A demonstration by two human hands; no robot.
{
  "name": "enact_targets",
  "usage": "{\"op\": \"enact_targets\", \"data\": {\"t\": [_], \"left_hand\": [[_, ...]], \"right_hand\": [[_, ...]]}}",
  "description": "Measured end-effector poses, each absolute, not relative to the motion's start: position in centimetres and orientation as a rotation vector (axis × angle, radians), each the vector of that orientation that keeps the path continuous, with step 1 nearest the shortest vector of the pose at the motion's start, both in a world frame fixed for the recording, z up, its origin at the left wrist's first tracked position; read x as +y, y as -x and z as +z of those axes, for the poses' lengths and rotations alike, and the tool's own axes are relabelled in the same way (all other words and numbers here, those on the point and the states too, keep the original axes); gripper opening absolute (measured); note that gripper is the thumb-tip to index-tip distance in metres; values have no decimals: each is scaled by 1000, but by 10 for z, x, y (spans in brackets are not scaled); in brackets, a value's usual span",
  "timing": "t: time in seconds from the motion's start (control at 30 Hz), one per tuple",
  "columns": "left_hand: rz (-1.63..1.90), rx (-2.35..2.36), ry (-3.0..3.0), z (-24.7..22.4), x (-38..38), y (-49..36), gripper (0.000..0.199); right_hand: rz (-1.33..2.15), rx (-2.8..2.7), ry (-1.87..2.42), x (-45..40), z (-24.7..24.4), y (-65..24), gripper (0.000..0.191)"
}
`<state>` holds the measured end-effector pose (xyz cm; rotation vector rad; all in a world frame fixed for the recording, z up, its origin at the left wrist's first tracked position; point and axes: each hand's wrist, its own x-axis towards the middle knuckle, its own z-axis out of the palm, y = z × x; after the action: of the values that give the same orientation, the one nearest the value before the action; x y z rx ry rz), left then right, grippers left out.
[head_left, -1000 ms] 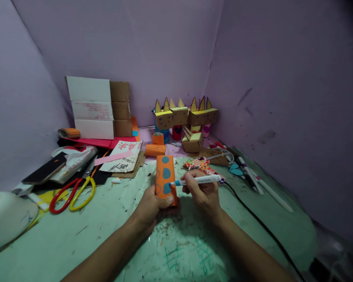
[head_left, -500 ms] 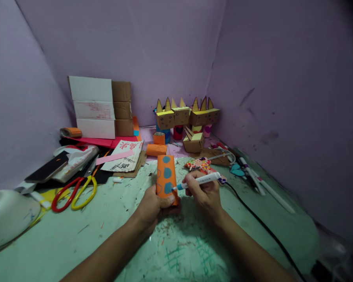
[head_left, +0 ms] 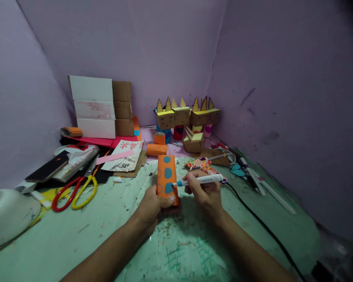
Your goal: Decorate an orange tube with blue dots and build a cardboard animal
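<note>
An orange tube (head_left: 162,181) with three blue spots down its face and outlined circles at its left edge is held up at the centre. My left hand (head_left: 155,203) grips its lower end, the thumb across the front. My right hand (head_left: 204,192) is closed round a white marker (head_left: 204,179), whose blue end points left. The marker's tip is at the right edge of the lowest blue spot. Just behind lie two smaller orange rolls, one upright (head_left: 159,138) and one on its side (head_left: 157,149).
Red-and-yellow scissors (head_left: 88,196) and a white bowl (head_left: 10,215) are at the left. Cardboard animal heads (head_left: 181,116) stand at the back. Several markers (head_left: 251,176) and a black cable (head_left: 261,223) lie on the right. Folded cardboard (head_left: 94,105) leans on the wall.
The marker's tip has moved slightly up along the lowest blue spot, and the marker lies flatter. My left hand and the tube have barely shifted.
</note>
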<state>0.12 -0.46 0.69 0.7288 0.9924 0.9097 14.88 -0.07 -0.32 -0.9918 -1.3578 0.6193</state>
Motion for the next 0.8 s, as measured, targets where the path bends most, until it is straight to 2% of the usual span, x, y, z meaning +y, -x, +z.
{"op": "enact_targets", "data": {"t": [0.8], "left_hand": [[914, 1011, -734, 5, -4, -2, 36]], "right_hand": [[612, -1364, 1015, 0, -3, -150, 26]]}}
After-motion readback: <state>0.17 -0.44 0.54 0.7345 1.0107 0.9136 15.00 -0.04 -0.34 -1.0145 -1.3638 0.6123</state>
